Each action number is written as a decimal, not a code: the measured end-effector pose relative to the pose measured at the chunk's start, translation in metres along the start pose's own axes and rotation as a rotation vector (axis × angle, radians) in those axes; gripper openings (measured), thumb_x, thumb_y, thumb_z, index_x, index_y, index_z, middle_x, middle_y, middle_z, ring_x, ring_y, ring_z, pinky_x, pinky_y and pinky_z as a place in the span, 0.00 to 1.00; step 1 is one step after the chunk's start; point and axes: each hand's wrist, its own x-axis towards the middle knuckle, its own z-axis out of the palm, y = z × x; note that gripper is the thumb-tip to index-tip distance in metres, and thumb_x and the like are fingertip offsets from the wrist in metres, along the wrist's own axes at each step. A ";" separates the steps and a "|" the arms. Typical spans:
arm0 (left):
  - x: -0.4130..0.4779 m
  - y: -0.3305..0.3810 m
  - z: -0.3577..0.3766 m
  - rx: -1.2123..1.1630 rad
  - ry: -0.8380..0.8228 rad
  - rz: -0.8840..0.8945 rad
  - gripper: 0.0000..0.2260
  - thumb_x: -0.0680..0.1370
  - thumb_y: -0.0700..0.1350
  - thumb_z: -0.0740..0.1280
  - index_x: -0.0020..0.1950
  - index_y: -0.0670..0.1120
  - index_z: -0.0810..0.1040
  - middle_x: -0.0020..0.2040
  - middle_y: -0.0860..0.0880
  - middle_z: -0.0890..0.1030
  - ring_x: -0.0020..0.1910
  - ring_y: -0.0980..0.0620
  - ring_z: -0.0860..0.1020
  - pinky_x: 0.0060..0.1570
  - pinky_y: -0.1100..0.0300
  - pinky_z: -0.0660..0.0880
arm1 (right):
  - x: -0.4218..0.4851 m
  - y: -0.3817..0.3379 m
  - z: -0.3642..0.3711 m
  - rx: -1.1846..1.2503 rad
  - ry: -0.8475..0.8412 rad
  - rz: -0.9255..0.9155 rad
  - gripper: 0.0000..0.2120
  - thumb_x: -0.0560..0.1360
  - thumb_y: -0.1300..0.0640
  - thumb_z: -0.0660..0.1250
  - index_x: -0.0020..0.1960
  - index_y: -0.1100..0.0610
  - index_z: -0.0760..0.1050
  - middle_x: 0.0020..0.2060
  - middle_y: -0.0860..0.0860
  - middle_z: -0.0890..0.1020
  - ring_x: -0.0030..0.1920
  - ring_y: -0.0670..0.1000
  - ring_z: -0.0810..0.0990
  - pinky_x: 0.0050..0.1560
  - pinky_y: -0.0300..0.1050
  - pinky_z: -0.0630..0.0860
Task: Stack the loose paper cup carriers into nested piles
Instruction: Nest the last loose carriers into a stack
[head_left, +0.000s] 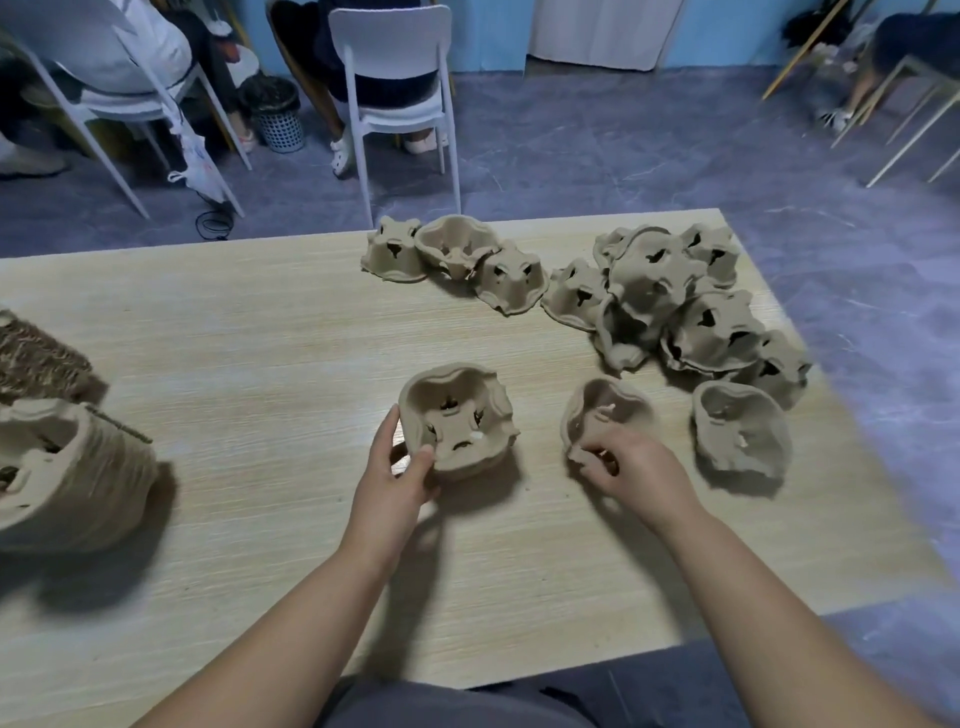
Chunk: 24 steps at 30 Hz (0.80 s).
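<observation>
Both hands on cup carriers at the counter (260, 332).
Left hand (397, 470) pinches the near rim of a small nested stack (457, 418); right hand (631, 467) grips another carrier (605, 413) just beside it. Loose carriers (675, 306) lie beyond the right hand.

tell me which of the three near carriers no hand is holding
The rightmost carrier, lying alone by the right edge of the table. The left hand grips the leftmost carrier and the right hand pinches the middle carrier.
</observation>
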 end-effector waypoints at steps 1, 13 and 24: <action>0.000 0.001 0.002 0.001 -0.004 0.000 0.22 0.80 0.43 0.64 0.65 0.66 0.64 0.58 0.53 0.76 0.51 0.57 0.79 0.46 0.61 0.77 | -0.001 0.000 0.000 0.012 0.031 -0.021 0.07 0.71 0.58 0.73 0.49 0.55 0.83 0.47 0.51 0.84 0.51 0.52 0.80 0.47 0.38 0.69; 0.003 0.004 0.006 0.044 0.000 -0.024 0.24 0.80 0.42 0.64 0.71 0.63 0.64 0.64 0.48 0.75 0.53 0.56 0.79 0.50 0.58 0.77 | -0.021 0.009 -0.026 0.267 0.321 0.296 0.08 0.69 0.66 0.69 0.45 0.56 0.75 0.49 0.49 0.73 0.53 0.50 0.70 0.55 0.42 0.65; 0.013 0.014 0.023 0.053 -0.040 -0.055 0.25 0.80 0.41 0.64 0.72 0.61 0.64 0.63 0.44 0.76 0.47 0.51 0.77 0.54 0.54 0.77 | -0.014 -0.006 -0.002 1.337 0.253 1.055 0.17 0.75 0.57 0.68 0.60 0.64 0.72 0.45 0.60 0.80 0.36 0.52 0.79 0.27 0.39 0.79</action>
